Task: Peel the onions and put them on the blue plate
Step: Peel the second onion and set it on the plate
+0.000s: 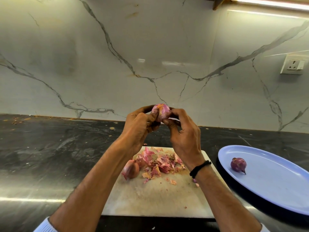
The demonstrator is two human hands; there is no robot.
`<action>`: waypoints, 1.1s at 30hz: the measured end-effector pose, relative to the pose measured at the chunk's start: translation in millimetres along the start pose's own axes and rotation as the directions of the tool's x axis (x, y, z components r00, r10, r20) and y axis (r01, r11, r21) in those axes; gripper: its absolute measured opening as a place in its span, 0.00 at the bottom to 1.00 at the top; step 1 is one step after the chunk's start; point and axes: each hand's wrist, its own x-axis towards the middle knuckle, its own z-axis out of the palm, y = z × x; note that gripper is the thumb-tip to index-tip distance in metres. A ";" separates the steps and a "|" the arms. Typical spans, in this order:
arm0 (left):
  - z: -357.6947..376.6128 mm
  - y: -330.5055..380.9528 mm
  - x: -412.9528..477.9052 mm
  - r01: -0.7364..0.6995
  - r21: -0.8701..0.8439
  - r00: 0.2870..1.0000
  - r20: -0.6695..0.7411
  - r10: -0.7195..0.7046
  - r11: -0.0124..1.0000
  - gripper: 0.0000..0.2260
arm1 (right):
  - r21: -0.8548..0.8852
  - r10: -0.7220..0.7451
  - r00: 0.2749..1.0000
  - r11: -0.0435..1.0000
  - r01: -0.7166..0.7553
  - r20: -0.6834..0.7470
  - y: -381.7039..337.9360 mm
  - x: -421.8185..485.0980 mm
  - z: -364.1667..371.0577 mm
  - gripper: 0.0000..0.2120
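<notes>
The dark bench (50, 148) ran across the view, with a white cutting board (150, 201) at its middle. On the board's left part lay an unpeeled onion (132, 169), touching a heap of pink peelings (160, 163).

Above the board, raised toward the marble wall, the left hand (138, 128) cupped a half-peeled onion (161, 112). Its fingers (154, 114) were curled round the bulb from the left. The right hand (184, 138) met the bulb from the other side, thumb and forefinger pinching at its lower edge. They seemed to have a flap of skin, though the flap was too small to make out. A black band (199, 168) sat on that wrist.

Just beside the board on the right, the blue plate (275, 195) held one peeled onion (238, 164), dark purple, near its left end.

The step in hand looked to be stripping the last papery skin. To do it well, the left hand should hold the bulb steady and turn it a little at a time. The right hand should pull each strip from top toward root, over the board so the scraps land on the heap. Pale, dry patches suggested that some skin remained. The bulb should go to the plate only once it is glossy all round.
</notes>
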 end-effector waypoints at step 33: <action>-5.1 5.3 3.2 0.064 -0.136 0.976 -0.197 -0.090 0.989 0.06 | -0.137 0.053 0.996 0.989 -0.062 -0.070 4.1 -0.4 0.0 0.07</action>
